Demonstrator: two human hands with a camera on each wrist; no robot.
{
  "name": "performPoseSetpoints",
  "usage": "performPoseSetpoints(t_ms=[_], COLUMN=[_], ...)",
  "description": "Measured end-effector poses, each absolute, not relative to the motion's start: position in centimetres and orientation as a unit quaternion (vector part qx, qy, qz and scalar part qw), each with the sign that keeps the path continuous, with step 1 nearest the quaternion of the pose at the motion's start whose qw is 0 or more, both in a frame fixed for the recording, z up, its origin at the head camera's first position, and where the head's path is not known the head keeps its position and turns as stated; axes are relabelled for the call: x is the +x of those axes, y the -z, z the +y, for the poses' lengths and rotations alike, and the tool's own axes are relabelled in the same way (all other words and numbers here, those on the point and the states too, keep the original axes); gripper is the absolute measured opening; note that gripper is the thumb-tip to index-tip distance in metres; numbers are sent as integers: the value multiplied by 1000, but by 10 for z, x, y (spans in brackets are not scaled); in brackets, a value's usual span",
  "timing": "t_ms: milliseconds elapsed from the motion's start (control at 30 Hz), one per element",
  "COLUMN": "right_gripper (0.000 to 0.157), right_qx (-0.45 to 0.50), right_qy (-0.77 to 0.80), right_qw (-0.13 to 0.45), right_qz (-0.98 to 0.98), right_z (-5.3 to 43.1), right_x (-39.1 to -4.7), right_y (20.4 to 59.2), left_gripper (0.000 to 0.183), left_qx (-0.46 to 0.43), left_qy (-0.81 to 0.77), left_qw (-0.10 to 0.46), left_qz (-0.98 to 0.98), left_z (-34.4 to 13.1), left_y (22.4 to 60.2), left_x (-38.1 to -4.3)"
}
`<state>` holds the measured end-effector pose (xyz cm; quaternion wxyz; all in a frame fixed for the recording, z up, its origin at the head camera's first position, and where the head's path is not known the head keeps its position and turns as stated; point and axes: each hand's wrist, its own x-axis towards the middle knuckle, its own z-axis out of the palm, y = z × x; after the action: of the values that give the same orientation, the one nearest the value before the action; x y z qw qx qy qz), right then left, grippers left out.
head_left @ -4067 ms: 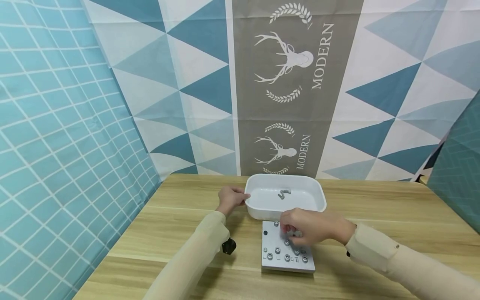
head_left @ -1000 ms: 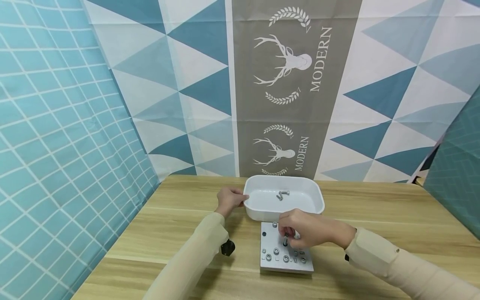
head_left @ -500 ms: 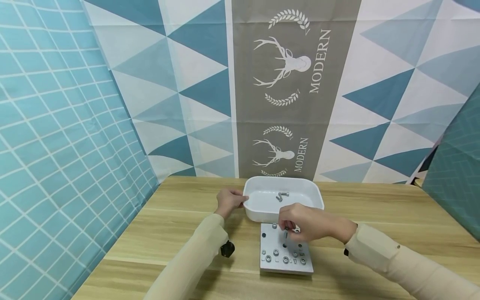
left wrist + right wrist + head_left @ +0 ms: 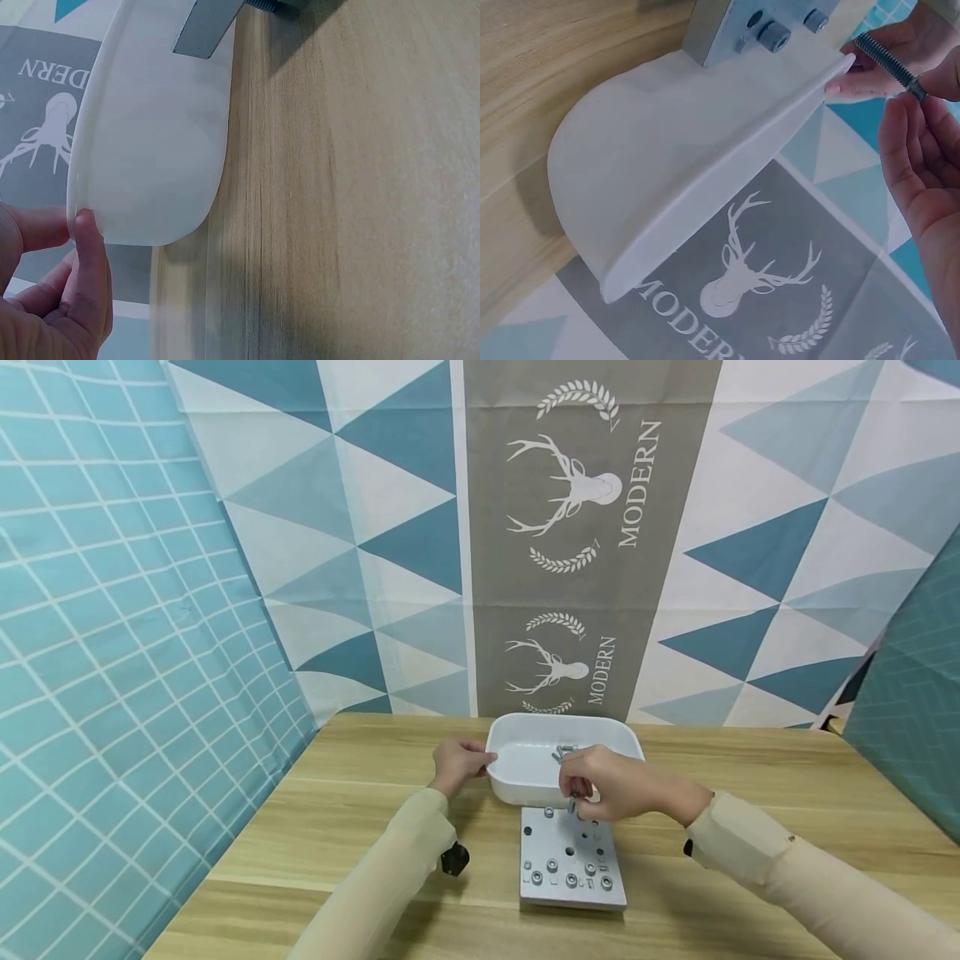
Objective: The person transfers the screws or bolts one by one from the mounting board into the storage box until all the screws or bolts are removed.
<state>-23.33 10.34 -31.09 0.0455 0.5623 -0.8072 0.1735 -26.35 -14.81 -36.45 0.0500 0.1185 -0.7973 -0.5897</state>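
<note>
My right hand (image 4: 611, 783) pinches a metal bolt (image 4: 885, 60) between thumb and fingertips, over the far edge of a silver metal plate (image 4: 551, 843). In the right wrist view the threaded shank points away from the fingers. Several socket-head bolts sit in the plate, and a dark bare hole (image 4: 570, 852) shows near its middle. My left hand (image 4: 456, 762) pinches the left end of the rim of a white plastic tray (image 4: 157, 135). Inside that tray lie a few loose bolts (image 4: 561, 753), partly hidden behind my right hand.
The plate lies on a wooden table (image 4: 390, 760), just in front of the tray. Behind the table hangs a patterned cloth (image 4: 420, 568). A blue checked cloth (image 4: 135, 610) covers the left side, and a green one (image 4: 911, 710) stands at the right.
My right hand has drawn the bolt up out of the plate's middle hole and carried it away from me toward the tray. My left hand stays on the tray rim.
</note>
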Motion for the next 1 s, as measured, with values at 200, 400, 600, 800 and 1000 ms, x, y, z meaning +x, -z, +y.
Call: performPoseSetpoints(t_ms=[200, 400, 600, 800, 1000], right_gripper=[13, 13, 11, 10, 10], right_qx=[542, 535, 520, 509, 488], right_qy=[-214, -230, -237, -239, -234], right_qw=[45, 59, 60, 73, 78], right_qz=[-811, -811, -818, -824, -837], right_z=[103, 103, 103, 104, 104], right_x=[-242, -254, -264, -276, -286], right_y=[310, 311, 309, 306, 302], left_gripper=[16, 17, 17, 18, 18], left_qx=[115, 119, 127, 128, 126], left_qy=[591, 589, 591, 595, 596], left_qw=[53, 50, 49, 53, 51], left_qz=[-797, -798, -795, -792, -791], left_z=[-148, -147, -146, -146, -146], left_y=[364, 363, 362, 362, 361], left_x=[-264, -263, -262, -264, -263])
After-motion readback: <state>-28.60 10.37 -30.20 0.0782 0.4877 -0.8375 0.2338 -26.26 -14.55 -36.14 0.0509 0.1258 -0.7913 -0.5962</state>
